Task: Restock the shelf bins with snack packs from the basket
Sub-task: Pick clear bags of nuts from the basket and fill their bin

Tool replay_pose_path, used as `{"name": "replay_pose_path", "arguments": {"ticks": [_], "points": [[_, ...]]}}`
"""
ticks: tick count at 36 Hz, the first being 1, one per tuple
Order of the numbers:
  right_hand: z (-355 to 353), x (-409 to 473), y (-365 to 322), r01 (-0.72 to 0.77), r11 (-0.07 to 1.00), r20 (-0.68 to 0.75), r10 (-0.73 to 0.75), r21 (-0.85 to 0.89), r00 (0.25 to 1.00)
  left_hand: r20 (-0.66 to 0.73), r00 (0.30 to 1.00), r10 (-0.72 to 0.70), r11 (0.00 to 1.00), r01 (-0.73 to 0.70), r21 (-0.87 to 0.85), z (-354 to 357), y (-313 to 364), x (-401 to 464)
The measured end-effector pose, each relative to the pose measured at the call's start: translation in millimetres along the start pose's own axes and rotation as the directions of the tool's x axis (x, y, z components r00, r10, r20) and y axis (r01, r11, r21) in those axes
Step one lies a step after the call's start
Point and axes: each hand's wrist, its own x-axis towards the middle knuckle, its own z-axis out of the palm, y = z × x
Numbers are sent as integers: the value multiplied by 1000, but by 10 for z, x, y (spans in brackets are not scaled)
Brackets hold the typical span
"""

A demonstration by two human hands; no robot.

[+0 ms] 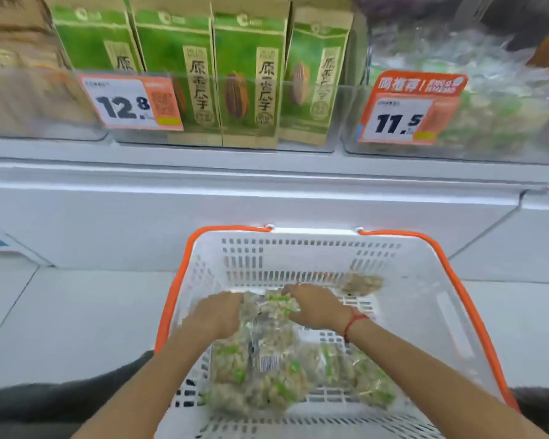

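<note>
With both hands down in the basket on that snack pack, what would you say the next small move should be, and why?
Probably lift the top snack pack out toward the clear bin tagged 11.5. Both the left hand and right hand are on it in the basket, and that bin seems to hold similar clear, green-flecked packs. The grip is blurred, so closing it comes first.

Both forearms fwd, left hand (217, 315) & right hand (317, 307) palms down, fingers curled.
</note>
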Motion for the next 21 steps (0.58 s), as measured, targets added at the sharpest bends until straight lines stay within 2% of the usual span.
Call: {"name": "replay_pose_path", "arguments": {"ticks": [4,8,10,12,14,16,17,19,21], "points": [[688,159,-16,-164,954,217,109,253,970,229,973,-19,1000,19,0,588,-43,97],[1093,189,-46,-260,891,198,197,372,960,119,992,-39,988,21,154,853,-112,95],[1035,143,-50,-249,925,164,209,288,964,33,999,-1,974,-7,228,897,-123,89],[933,96,28,-176,982,102,169,69,980,-22,999,30,966,-23,256,865,-147,97],[880,44,161,-88,992,119,99,-90,988,-13,998,58,947,-51,318,793,-157,127],[862,-33,291,-101,990,169,117,-97,979,24,999,40,928,-46,370,694,-127,155],[860,-61,377,-131,987,146,144,-98,979,32,999,12,923,-24,383,650,-102,168],[815,-121,555,-182,971,77,196,-158,978,-2,1000,-30,910,29,413,592,-52,185],[767,-150,743,-265,959,77,273,-103,959,-62,997,-44,909,66,411,583,-5,175]]}}
